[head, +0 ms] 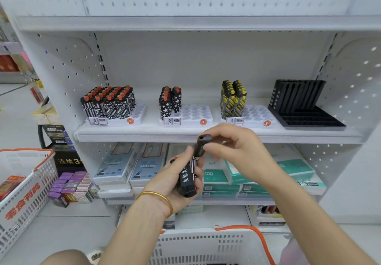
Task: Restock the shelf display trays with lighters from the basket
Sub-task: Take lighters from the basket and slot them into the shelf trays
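Basket [195, 244] sitting below – L hand [175, 180] gripping lighters [187, 180], R hand [237, 151] pinching single lighter [203, 145]; white trays [195, 113] w/ gaps, black tray [309, 118] empty – much remaining.

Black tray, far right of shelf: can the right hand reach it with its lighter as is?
Likely yes. The right hand pinches a lighter just before the shelf edge; the black tray sits beyond it to the right, slots empty, nothing between them.

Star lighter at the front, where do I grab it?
Pinch the star lighter by its top, from above and the front. It stands upright in the white tray, with others tight beside and behind, so its upper end is likely easiest.
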The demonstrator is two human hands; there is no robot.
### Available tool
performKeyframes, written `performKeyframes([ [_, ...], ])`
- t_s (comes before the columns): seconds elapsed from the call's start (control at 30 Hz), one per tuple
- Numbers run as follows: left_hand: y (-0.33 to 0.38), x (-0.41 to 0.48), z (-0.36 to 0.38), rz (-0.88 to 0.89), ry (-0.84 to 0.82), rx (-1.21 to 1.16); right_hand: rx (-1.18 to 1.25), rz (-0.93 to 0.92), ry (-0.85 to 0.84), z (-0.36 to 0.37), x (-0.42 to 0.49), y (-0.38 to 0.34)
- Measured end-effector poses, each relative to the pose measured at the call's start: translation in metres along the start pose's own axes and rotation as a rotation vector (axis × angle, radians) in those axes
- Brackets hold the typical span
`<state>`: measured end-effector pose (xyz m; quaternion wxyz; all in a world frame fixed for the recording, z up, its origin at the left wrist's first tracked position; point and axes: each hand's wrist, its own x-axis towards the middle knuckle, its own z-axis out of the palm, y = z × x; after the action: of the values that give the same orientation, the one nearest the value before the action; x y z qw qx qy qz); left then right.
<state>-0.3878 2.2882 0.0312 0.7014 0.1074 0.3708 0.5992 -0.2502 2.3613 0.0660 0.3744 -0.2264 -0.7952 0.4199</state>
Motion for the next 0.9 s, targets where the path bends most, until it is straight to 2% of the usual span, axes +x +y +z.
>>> performKeyframes([
  [0.13, -0.023, 0.008, 0.024, -0.044, -0.025, 0.097, 0.078, 0.059, 0.097, -0.024, -0.021, 0.002],
  [0.37, -0.057, 0.030, 0.080, -0.157, -0.123, 0.215, 0.013, 0.128, 0.167, -0.088, -0.053, 0.003],
  [0.43, -0.065, 0.037, 0.095, -0.160, -0.126, 0.222, 0.028, 0.111, 0.277, -0.109, -0.056, 0.001],
  [0.5, -0.072, 0.045, 0.107, -0.178, -0.111, 0.218, 0.019, 0.075, 0.467, -0.132, -0.053, 0.000],
  [0.57, -0.079, 0.054, 0.115, -0.216, -0.096, 0.205, -0.077, 0.056, 0.620, -0.154, -0.042, 0.004],
  [0.63, -0.084, 0.060, 0.119, -0.240, -0.082, 0.183, -0.170, 0.063, 0.687, -0.172, -0.027, 0.011],
  [0.9, -0.094, 0.081, 0.125, -0.206, -0.068, 0.220, -0.218, 0.135, 0.599, -0.193, 0.021, 0.045],
])
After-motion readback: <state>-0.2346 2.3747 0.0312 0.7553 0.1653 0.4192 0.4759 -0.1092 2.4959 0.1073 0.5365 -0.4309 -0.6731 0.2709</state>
